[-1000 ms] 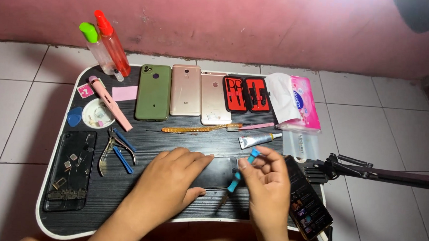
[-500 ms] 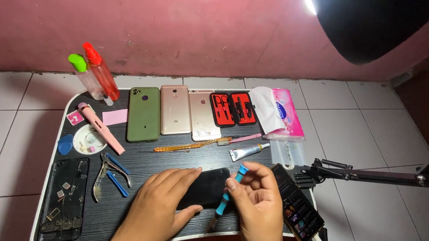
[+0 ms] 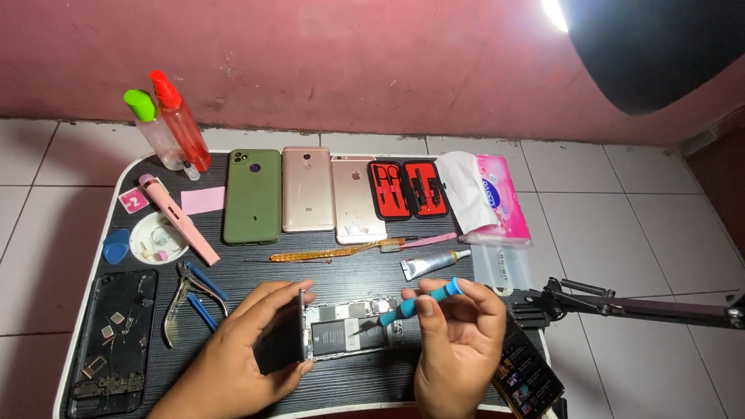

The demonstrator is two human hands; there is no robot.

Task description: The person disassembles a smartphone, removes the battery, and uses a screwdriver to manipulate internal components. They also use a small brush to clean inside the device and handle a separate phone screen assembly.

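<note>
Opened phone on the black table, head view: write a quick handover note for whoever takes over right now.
Left hand: lifts the dark panel up on edge off the opened phone.
Right hand: holds a blue screwdriver, tip down over the phone's insides.
Done: phone opened, battery and boards exposed.
Left: panel not yet set aside.
Nearby: pliers, glue tube, three spare phones along the table back.

- The right hand (image 3: 459, 350) hides the upper part of the black phone (image 3: 527, 381).
- The lamp shade (image 3: 670, 42) is cut off by the top edge.
- Parts on the dark tray (image 3: 115, 340) are too small to tell.
</note>
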